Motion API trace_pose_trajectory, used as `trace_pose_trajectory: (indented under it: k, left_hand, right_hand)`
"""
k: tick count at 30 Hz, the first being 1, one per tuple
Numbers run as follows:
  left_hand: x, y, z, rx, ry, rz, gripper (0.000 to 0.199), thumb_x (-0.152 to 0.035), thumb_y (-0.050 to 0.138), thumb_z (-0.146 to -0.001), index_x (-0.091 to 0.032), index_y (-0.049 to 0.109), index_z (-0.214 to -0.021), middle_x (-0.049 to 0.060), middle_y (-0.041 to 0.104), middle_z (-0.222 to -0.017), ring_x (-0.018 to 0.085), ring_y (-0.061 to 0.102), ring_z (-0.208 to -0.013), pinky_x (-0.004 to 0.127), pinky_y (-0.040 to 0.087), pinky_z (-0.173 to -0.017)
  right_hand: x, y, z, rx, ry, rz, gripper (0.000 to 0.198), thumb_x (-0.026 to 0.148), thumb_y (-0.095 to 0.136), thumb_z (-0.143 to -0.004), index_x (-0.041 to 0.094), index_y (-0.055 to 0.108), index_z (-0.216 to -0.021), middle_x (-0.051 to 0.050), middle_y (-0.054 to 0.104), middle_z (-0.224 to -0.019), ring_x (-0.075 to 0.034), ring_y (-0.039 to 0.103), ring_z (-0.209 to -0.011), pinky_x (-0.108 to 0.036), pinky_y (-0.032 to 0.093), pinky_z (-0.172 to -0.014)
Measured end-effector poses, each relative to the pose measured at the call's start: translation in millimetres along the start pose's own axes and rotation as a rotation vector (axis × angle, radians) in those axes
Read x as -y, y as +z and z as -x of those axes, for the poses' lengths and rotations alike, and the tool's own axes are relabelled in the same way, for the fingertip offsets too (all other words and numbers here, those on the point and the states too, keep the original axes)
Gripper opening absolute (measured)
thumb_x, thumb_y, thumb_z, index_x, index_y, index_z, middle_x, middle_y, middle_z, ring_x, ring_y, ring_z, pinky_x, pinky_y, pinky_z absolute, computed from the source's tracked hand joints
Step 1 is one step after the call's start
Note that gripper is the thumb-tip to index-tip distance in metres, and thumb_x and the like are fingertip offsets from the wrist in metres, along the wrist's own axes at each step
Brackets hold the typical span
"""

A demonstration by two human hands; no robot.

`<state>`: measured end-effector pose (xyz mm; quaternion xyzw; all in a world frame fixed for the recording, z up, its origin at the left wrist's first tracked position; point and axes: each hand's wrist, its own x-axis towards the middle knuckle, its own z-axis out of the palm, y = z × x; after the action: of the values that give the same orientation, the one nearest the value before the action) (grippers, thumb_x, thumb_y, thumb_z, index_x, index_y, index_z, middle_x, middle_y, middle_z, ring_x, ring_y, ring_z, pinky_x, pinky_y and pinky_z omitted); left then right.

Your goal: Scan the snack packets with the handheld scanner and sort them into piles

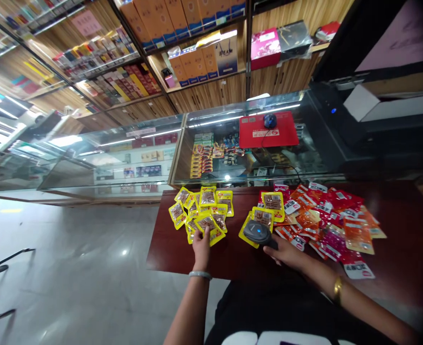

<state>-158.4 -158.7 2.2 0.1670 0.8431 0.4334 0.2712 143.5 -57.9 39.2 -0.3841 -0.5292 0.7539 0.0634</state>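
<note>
My left hand (201, 248) pinches the near edge of a yellow snack packet (214, 236), thumb on top, at the front of a loose pile of yellow packets (207, 196). Brown food shows through their clear windows. In my right hand (285, 251) is a dark grey barcode scanner (256, 232) with a small blue light. The scanner is held over a few more yellow packets (273, 201), partly covering them. To the right of this hand lies a heap of red, orange and purple snack packets (335, 215).
Everything lies on a dark red tabletop (171, 249). Behind it stands a glass display counter (218, 177) with a red mat (249, 134) and a computer mouse (269, 120) on top. Black checkout equipment (362, 148) stands at right; boxed goods (197, 62) fill the shelves behind.
</note>
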Motion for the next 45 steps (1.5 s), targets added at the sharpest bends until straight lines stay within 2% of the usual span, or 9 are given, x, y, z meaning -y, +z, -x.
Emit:
trace_pose_trajectory:
  k: [5, 11, 15, 20, 25, 29, 34, 38, 45]
  left_hand:
    - [-11.9, 39.4, 33.4, 0.252, -0.026, 0.209, 0.044, -0.059, 0.069, -0.072, -0.017, 0.056, -0.076, -0.001, 0.059, -0.069, 0.013, 0.056, -0.066, 0.023, 0.047, -0.063]
    - [-23.9, 65.4, 42.5, 0.371, -0.015, 0.261, 0.039, -0.052, 0.072, -0.071, -0.016, 0.060, -0.080, 0.001, 0.064, -0.076, 0.014, 0.058, -0.071, 0.026, 0.048, -0.069]
    - [-32.2, 80.6, 37.4, 0.381, 0.040, 0.198, 0.031, -0.046, 0.070, -0.072, -0.016, 0.061, -0.075, 0.001, 0.064, -0.074, 0.014, 0.058, -0.071, 0.026, 0.047, -0.069]
    - [-47.8, 104.2, 28.6, 0.614, 0.151, 0.002, 0.028, -0.042, 0.067, -0.075, -0.017, 0.067, -0.088, 0.006, 0.069, -0.089, 0.020, 0.063, -0.085, 0.032, 0.049, -0.080]
    - [-47.8, 88.8, 8.8, 0.114, 0.274, -0.668, 0.066, -0.042, 0.078, -0.068, -0.011, 0.057, -0.123, 0.021, 0.060, -0.126, 0.035, 0.053, -0.122, 0.045, 0.038, -0.103]
    - [-41.4, 74.3, -5.7, 0.174, 0.182, -0.928, 0.072, -0.041, 0.079, -0.068, -0.010, 0.052, -0.128, 0.023, 0.064, -0.120, 0.036, 0.058, -0.117, 0.042, 0.040, -0.097]
    - [-28.7, 80.1, -16.4, 0.428, 0.052, -0.532, 0.027, -0.041, 0.067, -0.079, -0.018, 0.066, -0.092, 0.012, 0.073, -0.092, 0.026, 0.069, -0.090, 0.033, 0.047, -0.079]
    - [-21.9, 88.9, -14.8, 0.502, 0.002, -0.014, 0.037, -0.048, 0.073, -0.071, -0.017, 0.067, -0.091, 0.009, 0.074, -0.091, 0.022, 0.069, -0.084, 0.031, 0.050, -0.079]
    - [-33.9, 102.0, -9.9, 0.422, -0.088, 0.306, 0.045, -0.057, 0.069, -0.073, -0.015, 0.066, -0.088, 0.009, 0.072, -0.088, 0.018, 0.066, -0.079, 0.031, 0.051, -0.078]
  right_hand:
    - [11.9, -1.4, 1.5, -0.031, -0.020, -0.052, 0.075, 0.077, 0.065, -0.071, 0.018, 0.053, -0.116, 0.010, 0.043, -0.053, -0.007, 0.039, -0.038, -0.022, 0.033, -0.040]
    - [19.4, -8.2, 3.6, -0.057, -0.026, -0.052, 0.074, 0.079, 0.065, -0.070, 0.018, 0.053, -0.111, 0.011, 0.042, -0.052, -0.007, 0.040, -0.039, -0.021, 0.033, -0.040]
    - [18.1, -13.4, 5.8, -0.109, -0.024, -0.044, 0.075, 0.079, 0.064, -0.071, 0.017, 0.051, -0.111, 0.011, 0.043, -0.051, -0.008, 0.040, -0.038, -0.022, 0.034, -0.041]
    - [17.5, -21.1, 12.7, -0.184, -0.017, -0.047, 0.076, 0.080, 0.063, -0.070, 0.017, 0.050, -0.112, 0.010, 0.046, -0.051, -0.009, 0.041, -0.039, -0.023, 0.034, -0.042]
    - [19.6, -23.8, 13.9, -0.205, 0.019, -0.076, 0.078, 0.082, 0.065, -0.066, 0.018, 0.050, -0.109, 0.010, 0.047, -0.053, -0.008, 0.041, -0.040, -0.023, 0.034, -0.042]
    - [17.9, -20.9, 7.7, -0.198, 0.023, -0.055, 0.082, 0.084, 0.064, -0.064, 0.017, 0.051, -0.109, 0.011, 0.045, -0.048, -0.009, 0.040, -0.038, -0.024, 0.033, -0.042]
    - [17.6, -19.2, 3.6, -0.177, 0.009, -0.047, 0.082, 0.084, 0.062, -0.066, 0.016, 0.051, -0.112, 0.011, 0.045, -0.046, -0.009, 0.040, -0.037, -0.024, 0.033, -0.042]
    - [18.8, -19.7, 3.8, -0.164, 0.005, -0.043, 0.083, 0.083, 0.063, -0.067, 0.015, 0.051, -0.113, 0.010, 0.045, -0.047, -0.009, 0.041, -0.038, -0.023, 0.034, -0.042]
    - [20.6, -16.7, 4.1, -0.100, 0.008, -0.004, 0.080, 0.082, 0.063, -0.068, 0.015, 0.054, -0.112, 0.010, 0.045, -0.049, -0.008, 0.041, -0.038, -0.021, 0.034, -0.040]
